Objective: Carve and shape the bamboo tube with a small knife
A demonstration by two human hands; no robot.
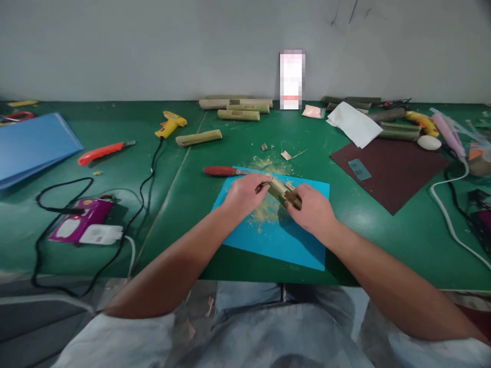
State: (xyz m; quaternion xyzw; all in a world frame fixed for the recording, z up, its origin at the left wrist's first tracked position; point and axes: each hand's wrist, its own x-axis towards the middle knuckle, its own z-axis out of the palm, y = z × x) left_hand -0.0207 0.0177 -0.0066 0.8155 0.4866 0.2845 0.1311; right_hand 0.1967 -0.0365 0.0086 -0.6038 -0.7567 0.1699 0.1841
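Nearest the camera is the pale grey-blue clothing (261, 337) of the seated person, above which two bare forearms converge over a green table (130, 117). I view the left hand (249, 190) with its fingers closed on a small dark object (262, 187), set against the far end of a bamboo piece (279, 189); whether these fingers also grip the bamboo, I cannot tell. The right hand (312, 208) has its fingers clamped around the near end of this piece, which lies slantwise between both hands, above a bright blue sheet (303, 248). I note pale shavings (264, 214) scattered on the sheet and across its far edge onto the table. A tool with a red handle (218, 170) lies by the sheet's far left corner, just beside the left hand. Farther back, I observe a single bamboo length (198, 138) and, behind it, a cluster of bamboo tubes (238, 115) near the wall (153, 46). To the left lie a yellow glue gun (171, 125), a red cutter (102, 153) and a purple power strip (86, 220); to the right, a dark brown sheet (395, 174), partly under white paper (355, 124).
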